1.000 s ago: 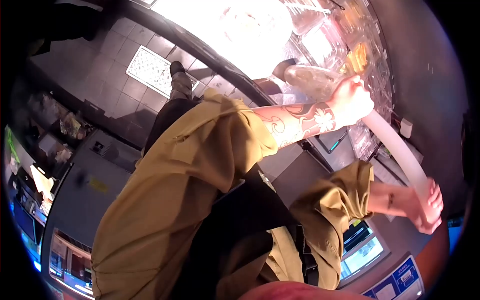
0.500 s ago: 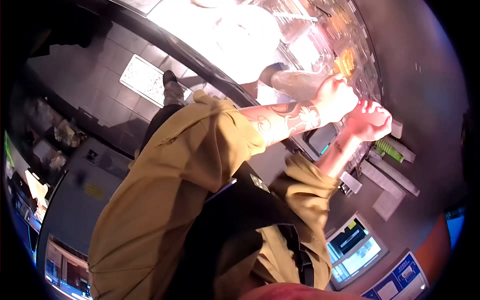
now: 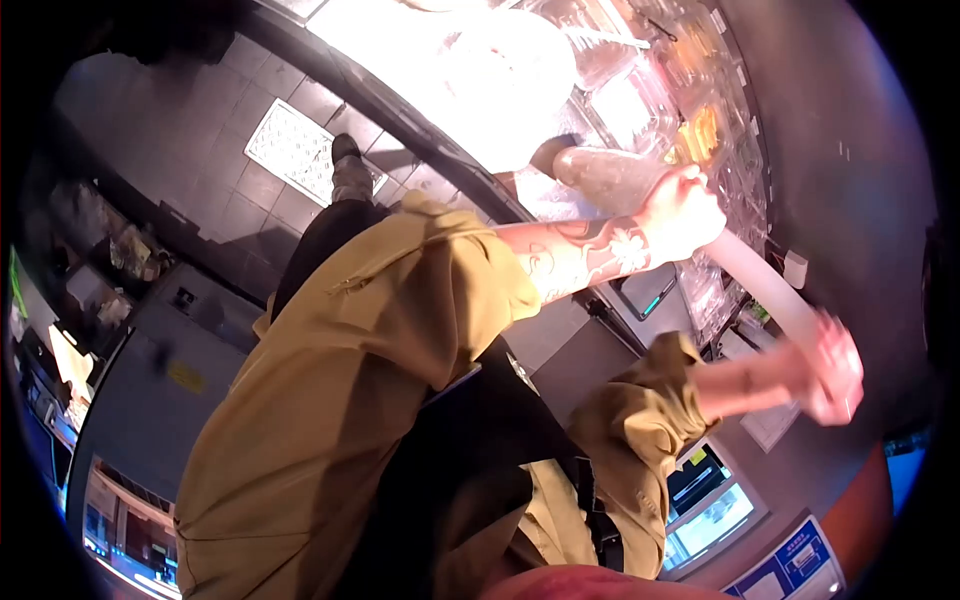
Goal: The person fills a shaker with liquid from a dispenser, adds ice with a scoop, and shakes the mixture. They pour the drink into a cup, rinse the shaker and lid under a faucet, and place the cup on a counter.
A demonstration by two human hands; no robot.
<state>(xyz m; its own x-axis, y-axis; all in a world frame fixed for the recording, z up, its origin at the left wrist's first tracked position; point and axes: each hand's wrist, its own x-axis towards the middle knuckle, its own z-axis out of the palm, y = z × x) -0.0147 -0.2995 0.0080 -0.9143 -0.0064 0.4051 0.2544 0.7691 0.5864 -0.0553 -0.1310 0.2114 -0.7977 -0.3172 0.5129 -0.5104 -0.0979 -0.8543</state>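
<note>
A long, pale, translucent plastic bag [image 3: 605,178] is stretched between my hands, its fuller rounded end reaching left over the brightly lit counter. My left hand [image 3: 683,212], below the tattooed forearm, is closed in a fist around the bag's middle. From there a narrow, pulled-out length of the bag runs down to the right. My right hand [image 3: 832,370] is blurred by motion and closed around its far end. What the bag contains cannot be made out.
Clear plastic containers [image 3: 735,170] crowd the counter's right side, with yellow pieces [image 3: 698,135] among them. A round white shape [image 3: 510,60] is washed out by glare. A screen [image 3: 708,510] stands at lower right. On the tiled floor lies a white patterned mat [image 3: 288,145].
My right hand has moved away from my left, down and to the right, drawing out a length of the bag. The left hand stays nearly in place.
</note>
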